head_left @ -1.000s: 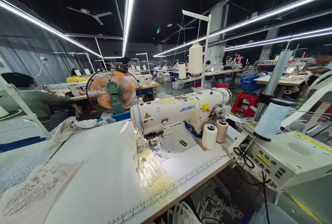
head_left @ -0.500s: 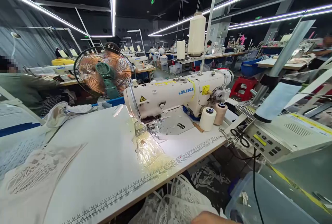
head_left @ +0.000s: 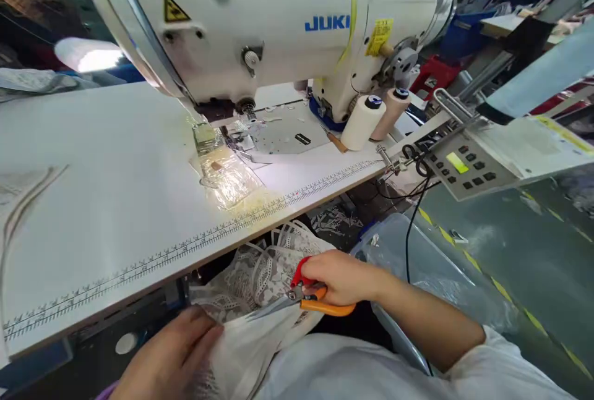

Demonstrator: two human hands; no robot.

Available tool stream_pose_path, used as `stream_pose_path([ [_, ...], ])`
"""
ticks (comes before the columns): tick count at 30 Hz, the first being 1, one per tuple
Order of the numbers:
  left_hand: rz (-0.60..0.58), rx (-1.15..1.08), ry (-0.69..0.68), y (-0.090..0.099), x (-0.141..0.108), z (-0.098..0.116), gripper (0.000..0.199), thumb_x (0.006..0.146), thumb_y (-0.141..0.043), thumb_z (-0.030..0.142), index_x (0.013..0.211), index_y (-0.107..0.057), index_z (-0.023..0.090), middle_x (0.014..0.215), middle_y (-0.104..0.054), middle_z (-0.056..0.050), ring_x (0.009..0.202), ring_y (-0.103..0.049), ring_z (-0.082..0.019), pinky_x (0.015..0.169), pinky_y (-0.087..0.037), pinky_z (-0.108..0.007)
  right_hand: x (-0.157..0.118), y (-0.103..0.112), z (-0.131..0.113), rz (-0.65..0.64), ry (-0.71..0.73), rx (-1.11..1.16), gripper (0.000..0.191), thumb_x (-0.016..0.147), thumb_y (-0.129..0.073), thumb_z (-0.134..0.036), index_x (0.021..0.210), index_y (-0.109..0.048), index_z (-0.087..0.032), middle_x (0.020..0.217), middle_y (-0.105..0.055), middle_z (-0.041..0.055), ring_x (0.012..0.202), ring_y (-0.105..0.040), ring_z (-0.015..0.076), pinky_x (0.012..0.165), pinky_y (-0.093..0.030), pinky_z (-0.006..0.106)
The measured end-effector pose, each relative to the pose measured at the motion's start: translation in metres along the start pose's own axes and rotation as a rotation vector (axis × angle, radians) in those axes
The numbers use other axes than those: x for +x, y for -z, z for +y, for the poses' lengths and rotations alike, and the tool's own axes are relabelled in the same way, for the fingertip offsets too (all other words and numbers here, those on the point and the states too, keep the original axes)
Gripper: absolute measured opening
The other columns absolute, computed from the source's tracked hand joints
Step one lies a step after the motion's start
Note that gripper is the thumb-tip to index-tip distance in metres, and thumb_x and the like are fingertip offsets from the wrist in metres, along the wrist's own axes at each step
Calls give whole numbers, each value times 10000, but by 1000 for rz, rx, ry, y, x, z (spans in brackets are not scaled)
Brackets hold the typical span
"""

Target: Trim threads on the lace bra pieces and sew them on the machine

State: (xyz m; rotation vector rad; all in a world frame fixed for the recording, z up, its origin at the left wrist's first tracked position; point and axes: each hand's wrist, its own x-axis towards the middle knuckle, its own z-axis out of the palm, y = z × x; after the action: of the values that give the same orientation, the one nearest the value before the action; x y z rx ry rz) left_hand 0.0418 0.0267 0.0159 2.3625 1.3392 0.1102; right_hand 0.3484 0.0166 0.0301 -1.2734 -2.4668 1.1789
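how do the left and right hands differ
The right hand holds scissors with red and orange handles; the left hand holds white fabric. The left hand lies lower in the picture than the right hand. Both are bare and off the table.

Red and orange on the handles (head_left: 327, 308) of the scissors (head_left: 294, 293), white with openwork patterning on the lace cloth (head_left: 271, 267), white with black ruler marks (head_left: 208, 243) on the desk (head_left: 116, 146), and cream with blue lettering (head_left: 327, 23) on the sewing machine (head_left: 297, 57).
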Motion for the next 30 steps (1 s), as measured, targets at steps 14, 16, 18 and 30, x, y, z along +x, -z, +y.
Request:
stream_pose_path([
  [14,-45,-814,-2,-32,52,94,118,802,-545,302,762,-608,210,727,-643,10,685,-629,-155,608,-528,-196,-7,23,3,6,20,66,71,774,-601,-126,792,-534,-144,739,-544,-4,643,-455,115,565,-346,219],
  [16,-13,-804,9,-38,50,87,134,780,-577,340,754,-614,214,722,-659,3,655,-632,-156,604,-535,-201,-9,26,5,27,-2,78,69,779,-588,-116,770,-524,-142,726,-529,-9,634,-443,111,564,-341,218],
  [18,7,-779,16,-40,48,85,148,764,-607,364,786,-641,221,761,-682,-7,697,-645,-169,666,-544,-220,-8,27,4,37,19,98,94,785,-583,-133,744,-501,-152,703,-505,-22,619,-430,106,558,-331,219],
  [30,-60,-1301,378,-21,49,113,325,595,-780,488,565,-645,194,704,-636,13,688,-560,-150,663,-477,-198,2,48,-9,-35,58,66,213,757,-597,-156,712,-391,-190,666,-436,-46,600,-412,111,528,-298,229],
])
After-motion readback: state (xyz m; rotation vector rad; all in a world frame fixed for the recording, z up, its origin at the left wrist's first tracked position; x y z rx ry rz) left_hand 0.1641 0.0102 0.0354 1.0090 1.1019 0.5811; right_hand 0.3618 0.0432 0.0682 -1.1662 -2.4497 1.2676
